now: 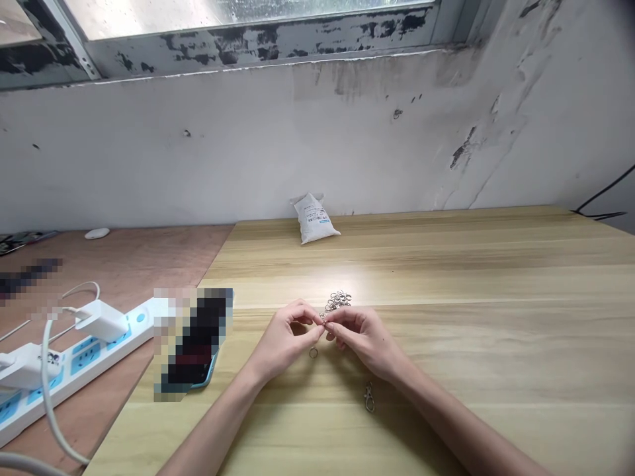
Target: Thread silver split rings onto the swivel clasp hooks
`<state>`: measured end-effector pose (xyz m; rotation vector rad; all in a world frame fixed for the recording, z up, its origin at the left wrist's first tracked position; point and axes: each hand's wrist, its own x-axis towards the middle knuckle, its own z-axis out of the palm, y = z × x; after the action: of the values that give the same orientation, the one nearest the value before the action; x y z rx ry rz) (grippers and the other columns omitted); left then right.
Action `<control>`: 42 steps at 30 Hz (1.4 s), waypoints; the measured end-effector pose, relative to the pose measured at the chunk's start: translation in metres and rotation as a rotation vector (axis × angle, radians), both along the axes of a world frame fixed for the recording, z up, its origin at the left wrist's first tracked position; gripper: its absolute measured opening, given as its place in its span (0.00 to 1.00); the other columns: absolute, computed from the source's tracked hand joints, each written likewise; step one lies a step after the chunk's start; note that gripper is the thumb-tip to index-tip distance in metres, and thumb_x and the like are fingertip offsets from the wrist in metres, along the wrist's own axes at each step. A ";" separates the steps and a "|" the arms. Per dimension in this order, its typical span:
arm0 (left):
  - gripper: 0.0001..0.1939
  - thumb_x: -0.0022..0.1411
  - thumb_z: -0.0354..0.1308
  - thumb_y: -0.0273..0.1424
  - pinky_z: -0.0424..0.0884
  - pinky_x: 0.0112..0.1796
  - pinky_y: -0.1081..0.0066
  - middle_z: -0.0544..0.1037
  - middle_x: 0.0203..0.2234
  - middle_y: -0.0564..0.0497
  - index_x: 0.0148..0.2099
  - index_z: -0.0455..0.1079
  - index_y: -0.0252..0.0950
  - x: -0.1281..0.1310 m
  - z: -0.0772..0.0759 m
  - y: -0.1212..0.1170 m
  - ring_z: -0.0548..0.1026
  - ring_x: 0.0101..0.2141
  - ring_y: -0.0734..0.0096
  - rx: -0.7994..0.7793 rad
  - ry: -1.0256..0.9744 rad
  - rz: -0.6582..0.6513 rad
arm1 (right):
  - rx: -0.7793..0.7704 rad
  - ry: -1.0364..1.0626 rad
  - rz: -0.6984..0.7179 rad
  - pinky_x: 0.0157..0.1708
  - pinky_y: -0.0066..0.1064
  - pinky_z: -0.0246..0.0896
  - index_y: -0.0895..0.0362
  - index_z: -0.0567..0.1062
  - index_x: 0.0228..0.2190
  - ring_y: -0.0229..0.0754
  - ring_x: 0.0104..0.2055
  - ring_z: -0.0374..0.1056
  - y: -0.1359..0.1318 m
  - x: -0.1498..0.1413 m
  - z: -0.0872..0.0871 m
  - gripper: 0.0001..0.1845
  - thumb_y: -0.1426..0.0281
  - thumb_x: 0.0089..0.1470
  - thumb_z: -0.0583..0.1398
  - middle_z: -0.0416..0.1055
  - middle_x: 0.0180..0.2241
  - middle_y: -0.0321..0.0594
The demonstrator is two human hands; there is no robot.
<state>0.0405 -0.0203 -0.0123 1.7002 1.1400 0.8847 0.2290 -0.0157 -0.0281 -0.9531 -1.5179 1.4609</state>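
Observation:
My left hand (292, 330) and my right hand (360, 336) meet over the middle of the wooden table, thumbs and forefingers pinched together tip to tip. Something small and metallic shows between the fingertips, mostly covered, so its kind is unclear. Just beyond the fingers lies a pile of metal rings (339, 300). A single metal ring (313, 353) rests below my left fingertips, hanging or lying; I cannot tell which. Nearer to me, left of my right forearm, a metal swivel clasp (370, 398) lies on the tabletop.
A white printed plastic bag (314, 218) stands by the wall at the back. To the left lies a phone (211, 371), partly blurred out, beside a white power strip (143, 318) with plugged-in chargers (102, 320) and cables. The table (471, 317) reaches the wall.

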 end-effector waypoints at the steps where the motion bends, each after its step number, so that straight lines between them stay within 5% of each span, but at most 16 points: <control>1: 0.03 0.60 0.59 0.30 0.70 0.39 0.68 0.74 0.34 0.50 0.34 0.73 0.36 0.000 0.001 -0.001 0.74 0.36 0.69 0.048 0.049 0.004 | 0.047 -0.035 -0.012 0.27 0.28 0.62 0.60 0.78 0.34 0.36 0.27 0.66 0.000 0.000 0.000 0.13 0.62 0.55 0.62 0.74 0.28 0.40; 7: 0.06 0.63 0.57 0.31 0.66 0.46 0.62 0.75 0.37 0.50 0.34 0.75 0.39 0.002 0.007 -0.005 0.71 0.43 0.64 0.276 0.289 -0.015 | 0.450 -0.334 -0.073 0.30 0.28 0.62 0.57 0.78 0.34 0.38 0.30 0.70 -0.002 0.000 -0.003 0.08 0.74 0.58 0.57 0.77 0.29 0.40; 14: 0.04 0.60 0.61 0.32 0.66 0.49 0.60 0.73 0.40 0.49 0.33 0.76 0.41 -0.002 0.006 -0.003 0.70 0.46 0.63 0.260 0.315 -0.002 | 0.686 -0.474 -0.050 0.30 0.29 0.60 0.56 0.77 0.34 0.39 0.30 0.69 0.000 0.003 -0.006 0.09 0.74 0.60 0.56 0.77 0.30 0.40; 21: 0.06 0.62 0.59 0.35 0.62 0.54 0.53 0.73 0.42 0.48 0.34 0.77 0.43 -0.006 0.008 0.002 0.69 0.49 0.59 0.177 0.288 0.079 | 0.584 -0.387 -0.069 0.32 0.28 0.62 0.56 0.77 0.41 0.38 0.31 0.70 0.004 0.008 -0.005 0.11 0.75 0.59 0.57 0.78 0.33 0.40; 34: 0.09 0.60 0.61 0.39 0.54 0.60 0.50 0.69 0.52 0.46 0.33 0.76 0.40 -0.007 0.005 0.004 0.64 0.57 0.57 0.094 0.142 0.175 | 0.392 -0.455 -0.076 0.25 0.27 0.54 0.56 0.71 0.34 0.36 0.23 0.62 0.001 0.012 0.003 0.05 0.68 0.60 0.56 0.71 0.23 0.34; 42: 0.07 0.61 0.61 0.37 0.53 0.61 0.48 0.68 0.55 0.47 0.34 0.77 0.41 -0.007 0.000 0.005 0.63 0.59 0.56 0.112 0.119 0.235 | 0.413 -0.394 -0.060 0.25 0.29 0.58 0.54 0.75 0.38 0.36 0.24 0.66 0.002 0.012 -0.001 0.07 0.66 0.60 0.58 0.78 0.30 0.38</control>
<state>0.0340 -0.0157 -0.0124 1.7522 1.4154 1.0189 0.2413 -0.0137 -0.0290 -1.0544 -1.9585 0.8928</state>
